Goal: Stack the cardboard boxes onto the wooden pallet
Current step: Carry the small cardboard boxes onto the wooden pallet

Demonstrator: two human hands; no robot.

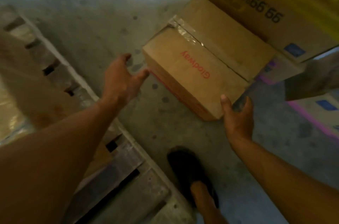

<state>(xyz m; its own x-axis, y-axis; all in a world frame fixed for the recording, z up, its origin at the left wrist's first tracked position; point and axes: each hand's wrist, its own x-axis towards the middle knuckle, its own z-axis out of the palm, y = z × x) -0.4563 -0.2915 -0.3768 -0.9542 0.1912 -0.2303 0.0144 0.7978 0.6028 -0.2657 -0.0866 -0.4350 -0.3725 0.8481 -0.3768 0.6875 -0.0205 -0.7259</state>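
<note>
1. A dark shoe (190,174) stands on the concrete floor (91,22) at the near edge. The wooden pallet (128,168) runs along the left, from near to far.
2. The right hand (238,115) is already at the box (198,69). Its grip is closed on the near right corner, with the thumb pressed on the near face and the fingers curled round the right end.
3. The left hand (119,79) is open, its fingers spread and pointing right. It sits just beside the left end of the box's near face; whether a fingertip touches cannot be told.
4. The box appears to sit on the floor, right of the pallet and apart from it. Its taped seam and long axis run from far left to near right, so the two hands bracket its ends.
5. The right hand is the nearer one. I judge the next move needs the left grip to close on its end before the lift, then a swing left to the pallet.
6. A larger printed carton (266,3) stands at the far right, just behind the box.
</note>
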